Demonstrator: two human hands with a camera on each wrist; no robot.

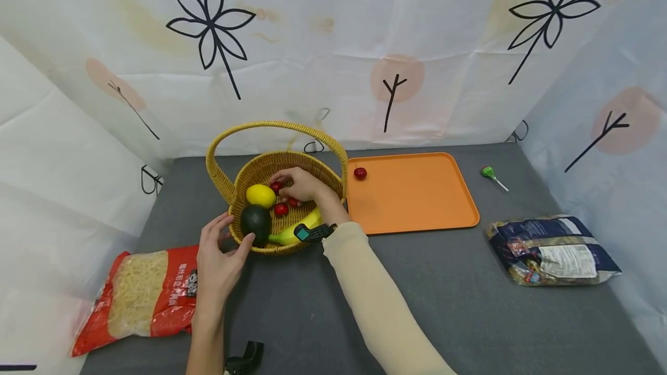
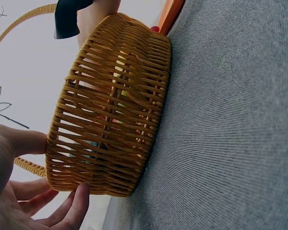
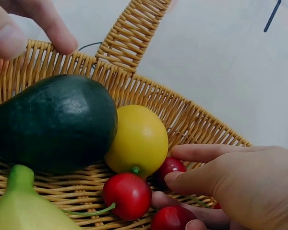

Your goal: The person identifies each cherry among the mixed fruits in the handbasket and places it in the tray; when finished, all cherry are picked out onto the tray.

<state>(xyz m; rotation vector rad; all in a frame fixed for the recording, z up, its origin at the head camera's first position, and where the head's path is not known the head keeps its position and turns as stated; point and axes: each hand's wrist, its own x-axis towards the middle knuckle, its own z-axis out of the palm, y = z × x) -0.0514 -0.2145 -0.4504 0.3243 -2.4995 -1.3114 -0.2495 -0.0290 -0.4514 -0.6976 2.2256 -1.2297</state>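
Observation:
A yellow wicker basket (image 1: 283,159) with a tall handle holds a dark avocado (image 1: 256,225), a yellow lemon (image 1: 260,195), a banana (image 1: 307,223) and several red cherries (image 1: 281,209). My left hand (image 1: 221,256) grips the basket's left rim, thumb on the near side and fingers farther back along it. Inside, my right hand (image 1: 304,184) reaches down and pinches a cherry (image 3: 172,165) beside the lemon. Another cherry (image 3: 171,218) lies under its lower fingers. The stemmed cherry (image 3: 127,196) rests in front of the lemon.
Right of the basket lies an orange tray (image 1: 411,195) with a single cherry (image 1: 360,173) at its far left corner. A green lollipop (image 1: 488,172) and a dark blue packet (image 1: 552,250) are farther right. Left of my left hand is a red bag of pasta (image 1: 138,291).

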